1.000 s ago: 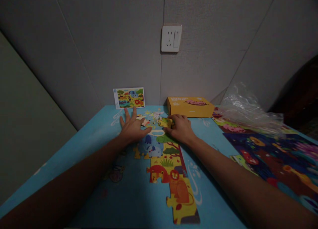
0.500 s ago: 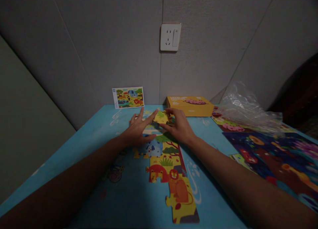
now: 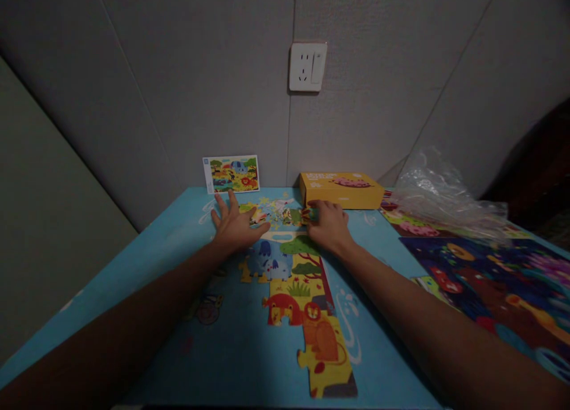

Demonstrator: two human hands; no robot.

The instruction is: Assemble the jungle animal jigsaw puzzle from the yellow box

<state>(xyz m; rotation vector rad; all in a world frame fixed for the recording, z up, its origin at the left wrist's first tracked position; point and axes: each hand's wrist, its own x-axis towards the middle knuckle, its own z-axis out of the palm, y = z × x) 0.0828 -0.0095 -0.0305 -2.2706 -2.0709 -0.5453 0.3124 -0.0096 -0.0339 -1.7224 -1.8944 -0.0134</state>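
My left hand (image 3: 236, 225) is spread, fingers apart, over the left side of the loose puzzle pieces (image 3: 271, 211), with nothing visibly gripped. At the right end of that group, my right hand (image 3: 330, 225) has its thumb and fingers bent around a small dark-and-orange puzzle piece (image 3: 306, 215), partly hidden by the hand. Between my forearms lies a partly joined puzzle (image 3: 303, 288). It shows blue elephants, a tree, a red-maned lion and an orange lion, and its left edge is uneven with tabs and gaps.
A picture card (image 3: 232, 175) leans on the wall behind the pieces. To its right stands a yellow box (image 3: 342, 190). Further right are a clear plastic bag (image 3: 445, 196) and a dark, colourful puzzle (image 3: 499, 291). A wall socket (image 3: 307, 67) is above the blue tabletop (image 3: 151, 244).
My left hand has shifted left and opened wider. The yellow piece that was between both hands is gone from there, showing loose pieces. My right hand has moved slightly right.
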